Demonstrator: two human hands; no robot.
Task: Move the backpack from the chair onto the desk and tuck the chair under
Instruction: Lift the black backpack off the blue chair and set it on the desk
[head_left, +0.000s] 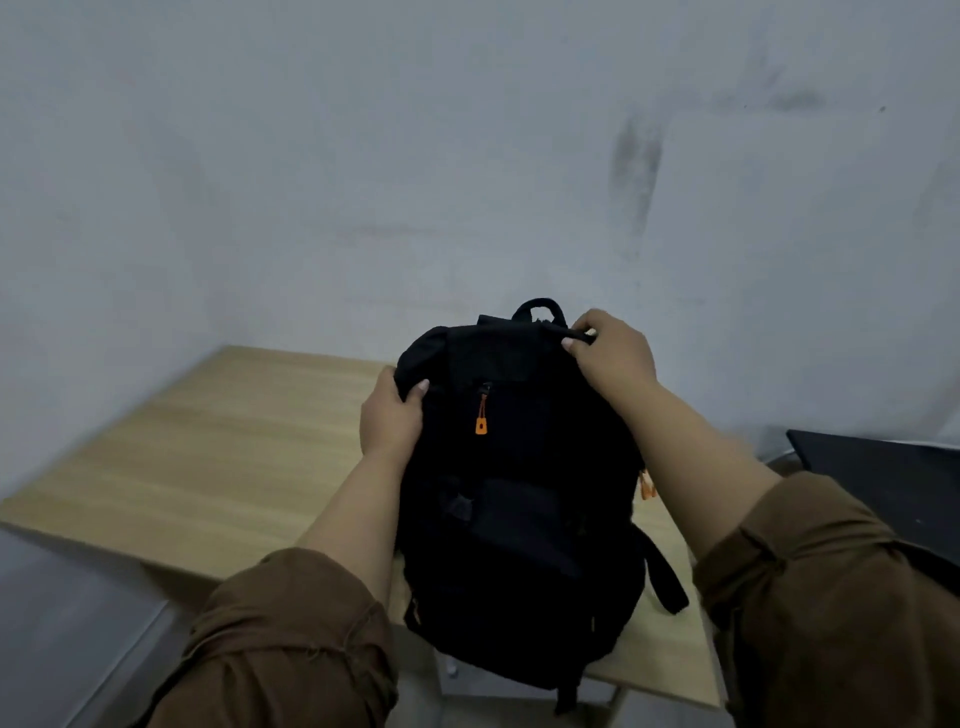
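Both hands grip the black backpack (514, 499), which is over the wooden desk (218, 457) with its lower end hanging past the near edge. The left hand (390, 418) clutches the fabric at its upper left corner, and the right hand (613, 353) pinches the top edge beside the carry loop (540, 307). An orange zipper pull (481, 422) hangs on the front.

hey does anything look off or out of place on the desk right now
The backpack overhangs the desk's near edge, both hands gripping its top. The wall has dark smudges. Nothing spilled or broken.
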